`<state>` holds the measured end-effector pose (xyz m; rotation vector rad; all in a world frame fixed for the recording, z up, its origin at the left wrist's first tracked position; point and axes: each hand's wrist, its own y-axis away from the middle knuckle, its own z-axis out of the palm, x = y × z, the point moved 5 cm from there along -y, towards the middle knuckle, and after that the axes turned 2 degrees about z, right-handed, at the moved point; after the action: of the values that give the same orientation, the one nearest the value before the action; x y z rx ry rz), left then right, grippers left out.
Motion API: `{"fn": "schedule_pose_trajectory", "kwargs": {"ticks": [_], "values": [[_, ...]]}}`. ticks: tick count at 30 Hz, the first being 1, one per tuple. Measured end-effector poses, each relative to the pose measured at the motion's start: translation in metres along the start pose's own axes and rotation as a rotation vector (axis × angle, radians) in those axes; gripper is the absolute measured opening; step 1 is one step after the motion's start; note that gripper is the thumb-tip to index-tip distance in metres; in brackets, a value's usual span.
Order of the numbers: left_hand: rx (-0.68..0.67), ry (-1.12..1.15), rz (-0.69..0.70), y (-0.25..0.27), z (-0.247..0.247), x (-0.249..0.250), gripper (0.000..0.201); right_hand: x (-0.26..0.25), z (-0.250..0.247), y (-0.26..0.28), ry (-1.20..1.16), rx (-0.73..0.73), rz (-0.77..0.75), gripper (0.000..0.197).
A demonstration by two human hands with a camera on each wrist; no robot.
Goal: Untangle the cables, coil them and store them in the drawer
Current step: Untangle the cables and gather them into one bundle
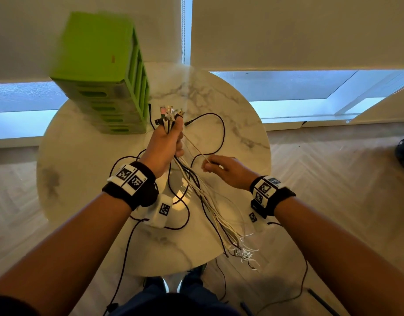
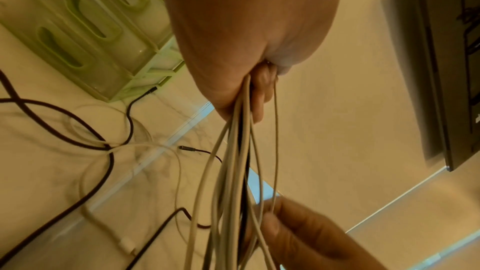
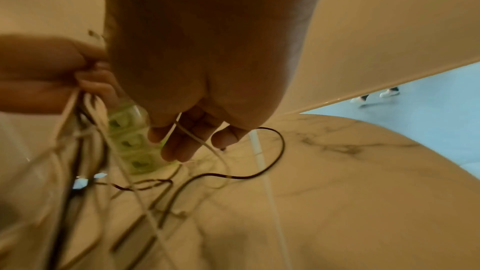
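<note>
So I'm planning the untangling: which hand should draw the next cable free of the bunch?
The right hand. It already pinches one white cable apart from the rest, while the left hand grips the cable bunch near its plugs and should probably just anchor it.

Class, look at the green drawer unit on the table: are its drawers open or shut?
Shut. All the fronts of the green drawer unit sit flush in the frame; none is pulled out, and no cable lies inside.

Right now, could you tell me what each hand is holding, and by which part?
The left hand grips a bundle of cables just below their plugs. The right hand pinches one thin white cable partway along its length.
</note>
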<state>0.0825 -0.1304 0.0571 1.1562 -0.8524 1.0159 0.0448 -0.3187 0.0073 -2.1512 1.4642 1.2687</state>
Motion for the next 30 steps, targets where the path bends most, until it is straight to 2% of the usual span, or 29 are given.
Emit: {"fn": "schedule_pose_trajectory", "kwargs": {"ticks": [4, 6, 8, 11, 14, 19, 25, 28, 30], "values": [[0.026, 0.103, -0.002, 0.0, -0.007, 0.006, 0.021, 0.047, -0.015, 0.01, 0.289, -0.146, 0.188, 0.025], [0.011, 0.07, 0.001, 0.0, -0.008, 0.008, 0.021, 0.059, -0.031, 0.012, 0.262, -0.066, 0.259, 0.025], [0.01, 0.043, 0.014, 0.0, -0.006, 0.009, 0.028, 0.056, -0.047, 0.01, 0.164, 0.092, 0.278, 0.025], [-0.003, 0.092, 0.048, 0.003, 0.002, 0.011, 0.037, 0.028, -0.063, 0.0, 0.052, 0.269, 0.204, 0.024], [0.012, 0.055, 0.042, 0.008, 0.007, 0.014, 0.034, -0.017, -0.066, -0.014, -0.016, 0.266, 0.061, 0.022], [-0.007, -0.04, 0.026, 0.011, 0.005, 0.012, 0.018, -0.069, -0.063, -0.024, 0.038, 0.236, -0.104, 0.022], [-0.035, -0.159, 0.026, 0.016, -0.006, 0.01, 0.029, -0.093, -0.066, -0.025, -0.027, 0.311, -0.17, 0.019], [-0.036, -0.099, 0.01, 0.021, -0.008, 0.014, 0.033, -0.09, -0.061, -0.028, -0.03, 0.257, -0.152, 0.02], [-0.045, -0.079, 0.021, 0.023, -0.007, 0.02, 0.033, -0.076, -0.048, -0.03, 0.036, 0.116, -0.126, 0.02]]}}
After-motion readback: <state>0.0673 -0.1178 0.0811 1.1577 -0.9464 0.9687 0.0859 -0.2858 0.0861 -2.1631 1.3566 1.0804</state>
